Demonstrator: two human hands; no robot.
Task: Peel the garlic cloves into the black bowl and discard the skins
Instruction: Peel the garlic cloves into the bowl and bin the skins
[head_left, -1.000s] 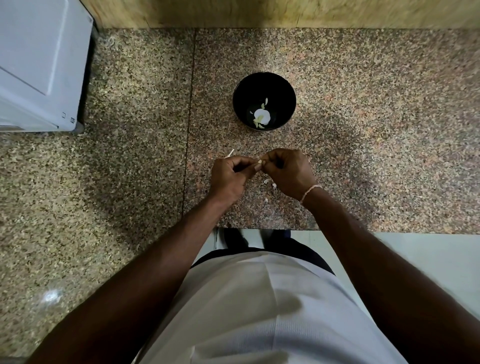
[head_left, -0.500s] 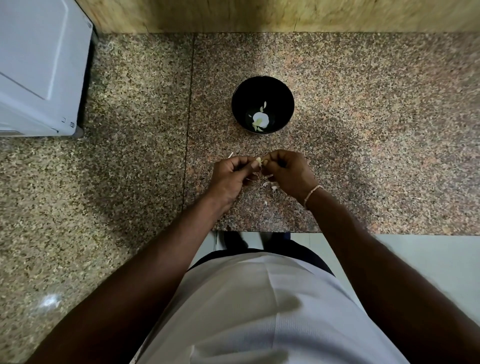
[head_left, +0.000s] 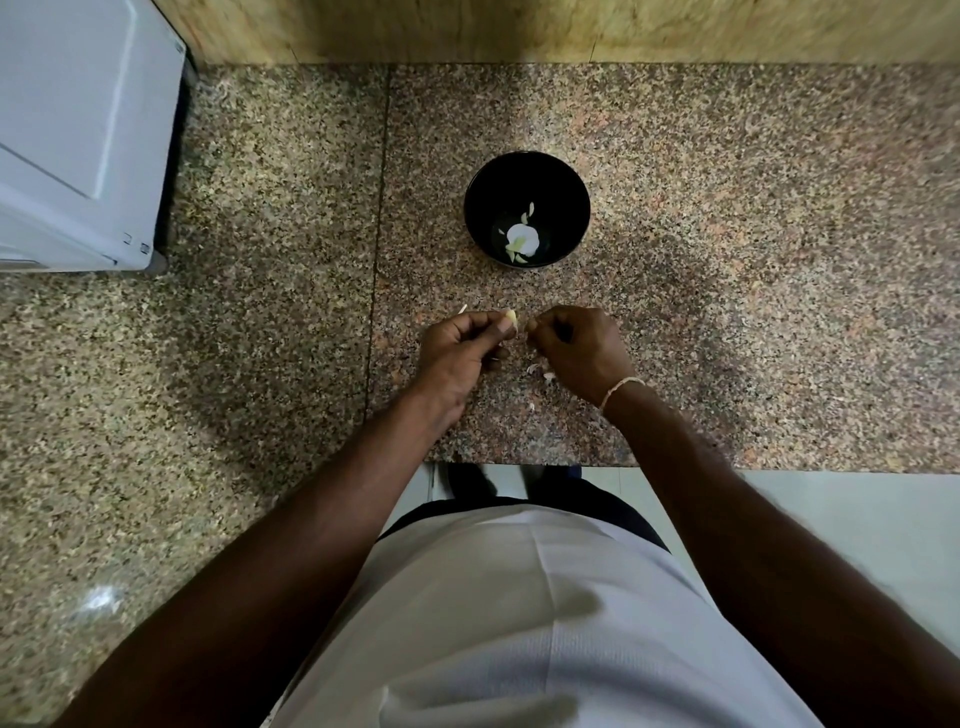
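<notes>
Garlic clove (head_left: 511, 318) above granite counter (head_left: 727, 260), wooden wall (head_left: 571, 31)

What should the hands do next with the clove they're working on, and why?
Probably carry the clove forward and drop it into the black bowl. The left hand pinches it at the fingertips and its exposed end looks pale and bare, the right hand has parted from it, and skin scraps lie on the counter below.

Speckled granite counter (head_left: 727, 260), wood-grain wall (head_left: 571, 31), perhaps a white appliance (head_left: 78, 130).
</notes>
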